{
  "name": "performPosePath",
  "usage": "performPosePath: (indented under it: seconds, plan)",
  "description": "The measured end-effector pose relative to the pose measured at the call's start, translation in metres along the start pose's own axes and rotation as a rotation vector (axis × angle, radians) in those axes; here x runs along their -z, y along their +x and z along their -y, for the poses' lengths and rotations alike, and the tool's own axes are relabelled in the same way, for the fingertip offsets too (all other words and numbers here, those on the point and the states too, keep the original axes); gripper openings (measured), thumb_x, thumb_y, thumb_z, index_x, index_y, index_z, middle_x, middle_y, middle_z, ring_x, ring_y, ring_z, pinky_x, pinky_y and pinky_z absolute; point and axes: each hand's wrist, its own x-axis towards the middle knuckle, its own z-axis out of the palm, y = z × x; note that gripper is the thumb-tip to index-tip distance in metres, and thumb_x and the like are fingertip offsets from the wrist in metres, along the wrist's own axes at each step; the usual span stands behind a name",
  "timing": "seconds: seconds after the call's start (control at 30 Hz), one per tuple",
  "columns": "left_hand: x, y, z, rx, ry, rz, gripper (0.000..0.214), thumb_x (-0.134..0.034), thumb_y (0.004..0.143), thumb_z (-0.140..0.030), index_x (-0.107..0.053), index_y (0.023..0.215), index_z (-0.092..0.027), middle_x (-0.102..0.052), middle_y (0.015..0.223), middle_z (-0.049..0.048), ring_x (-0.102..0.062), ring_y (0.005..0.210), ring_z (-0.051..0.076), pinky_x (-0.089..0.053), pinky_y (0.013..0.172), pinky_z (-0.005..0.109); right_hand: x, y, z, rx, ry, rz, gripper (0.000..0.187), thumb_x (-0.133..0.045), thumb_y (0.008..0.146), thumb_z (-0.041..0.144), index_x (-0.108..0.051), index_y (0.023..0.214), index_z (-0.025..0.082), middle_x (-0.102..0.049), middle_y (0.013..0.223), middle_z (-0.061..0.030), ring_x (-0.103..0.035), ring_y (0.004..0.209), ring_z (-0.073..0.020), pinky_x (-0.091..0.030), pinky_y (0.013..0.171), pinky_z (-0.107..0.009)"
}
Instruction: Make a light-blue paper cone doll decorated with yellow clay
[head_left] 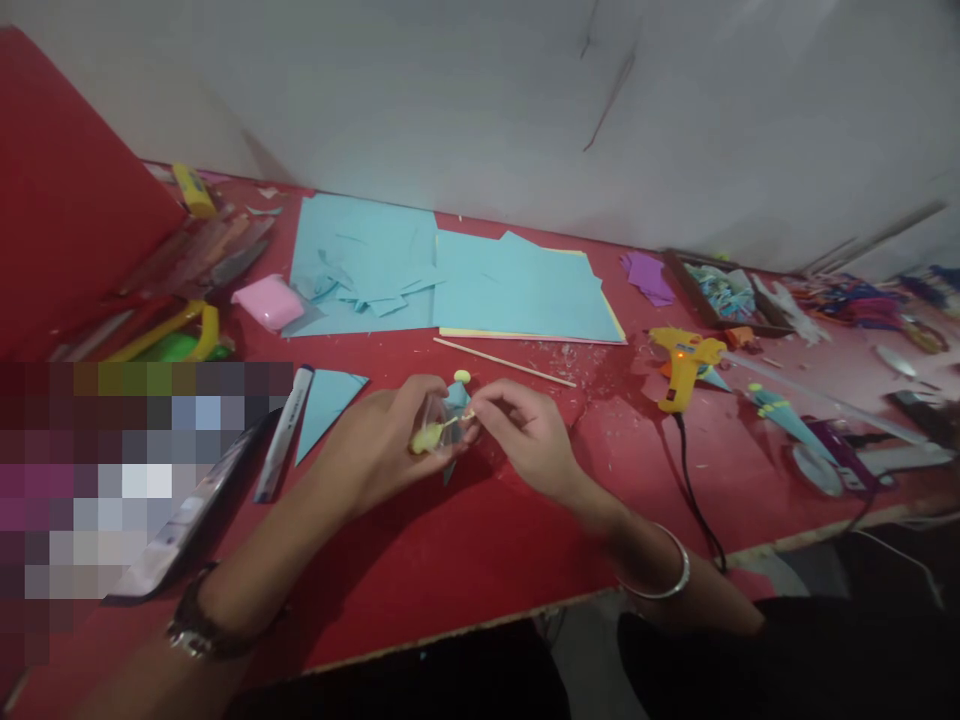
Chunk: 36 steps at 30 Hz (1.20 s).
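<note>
My left hand (pixel 397 420) is curled around a small clear plastic packet (pixel 442 420) with something yellow (pixel 427 438) inside. A light blue paper piece (pixel 457 395) topped with a yellow ball (pixel 462 377) shows beside its fingers; how it is held is partly hidden. My right hand (pixel 525 430) pinches a thin yellow strand (pixel 466 414) at the packet. Left of my hands lie a blue paper triangle (pixel 326 405) and a capped marker (pixel 285 435). Far right rests a blue paper cone (pixel 791 425) with yellow trim and a yellow ball tip.
A yellow glue gun (pixel 682 360) with a lit orange light stands right of my hands, its cord running over the table edge. Behind are blue paper sheets (pixel 517 285), a thin stick (pixel 502 362), a pink packet (pixel 268 302) and a tray of trimmings (pixel 776 325).
</note>
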Motion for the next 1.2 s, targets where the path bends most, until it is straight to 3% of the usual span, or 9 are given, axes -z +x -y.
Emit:
performPosePath:
  seconds: [0.17,0.37,0.57,0.7,0.9,1.0,1.1,1.2]
  plan:
    - [0.001,0.001,-0.002,-0.002,0.011,-0.008,0.033,-0.054,0.075,-0.039,-0.043,0.098,-0.019,-0.065,0.078,0.0032,-0.060,0.063,0.018,-0.039,0.053,0.025,-0.001,0.000,-0.003,0.022,0.010,-0.025,0.010,-0.065,0.070,0.025,-0.057,0.073,0.019,-0.060,0.070,0.0018,-0.058,0.064,-0.0085,-0.049,0.060,-0.022]
    - [0.002,0.001,-0.001,0.001,0.018,-0.029,0.029,-0.051,0.076,-0.040,-0.042,0.096,-0.020,-0.064,0.076,0.0025,-0.059,0.060,0.016,-0.038,0.051,0.024,0.000,0.001,0.000,-0.003,0.071,-0.007,0.011,-0.053,0.080,0.023,-0.063,0.081,0.018,-0.063,0.068,0.0015,-0.059,0.056,-0.0069,-0.051,0.058,-0.022]
    - [0.009,0.003,0.002,0.237,0.141,0.003,0.043,-0.054,0.072,-0.046,-0.044,0.104,-0.020,-0.066,0.078,0.0040,-0.062,0.065,0.021,-0.038,0.051,0.026,0.001,0.001,0.001,-0.024,0.061,-0.033,0.015,-0.062,0.074,0.026,-0.057,0.063,0.017,-0.059,0.058,0.0032,-0.056,0.052,-0.0067,-0.048,0.052,-0.020]
    - [0.012,0.006,0.003,0.384,0.258,0.043,0.047,-0.052,0.074,-0.048,-0.043,0.110,-0.019,-0.066,0.081,0.0070,-0.064,0.070,0.026,-0.038,0.052,0.028,0.000,0.001,-0.004,-0.052,0.091,-0.043,0.004,-0.064,0.071,0.022,-0.064,0.074,0.019,-0.063,0.067,0.0019,-0.058,0.057,-0.0076,-0.050,0.056,-0.022]
    - [0.011,0.004,0.011,0.451,0.372,0.060,0.046,-0.046,0.081,-0.052,-0.043,0.111,-0.018,-0.066,0.085,0.0106,-0.063,0.076,0.029,-0.039,0.061,0.035,0.002,0.001,-0.003,-0.044,0.067,-0.026,0.012,-0.057,0.080,0.025,-0.067,0.080,0.019,-0.065,0.069,0.0004,-0.060,0.058,-0.0074,-0.051,0.061,-0.024]
    - [0.009,0.001,0.016,0.389,0.442,0.053,0.043,-0.051,0.080,-0.049,-0.046,0.108,-0.017,-0.064,0.092,0.0126,-0.061,0.086,0.030,-0.041,0.074,0.040,0.001,0.002,-0.004,-0.057,0.085,-0.025,0.010,-0.060,0.077,0.027,-0.066,0.076,0.019,-0.063,0.067,0.0011,-0.059,0.057,-0.0073,-0.052,0.060,-0.023]
    - [0.006,-0.002,0.020,0.232,0.479,0.009,0.042,-0.049,0.083,-0.039,-0.044,0.117,-0.014,-0.054,0.115,0.0175,-0.050,0.107,0.033,-0.037,0.087,0.046,0.000,0.001,-0.007,-0.085,0.121,-0.013,0.010,-0.064,0.072,0.025,-0.065,0.080,0.019,-0.065,0.074,0.0001,-0.061,0.063,-0.0086,-0.053,0.062,-0.023]
    - [0.006,-0.001,0.019,0.132,0.384,-0.056,0.049,-0.049,0.082,-0.039,-0.042,0.123,-0.012,-0.048,0.121,0.0180,-0.045,0.110,0.036,-0.037,0.085,0.050,-0.002,0.001,-0.010,-0.083,0.126,0.008,0.015,-0.065,0.071,0.024,-0.066,0.085,0.020,-0.066,0.079,-0.0012,-0.063,0.068,-0.0100,-0.054,0.065,-0.024]
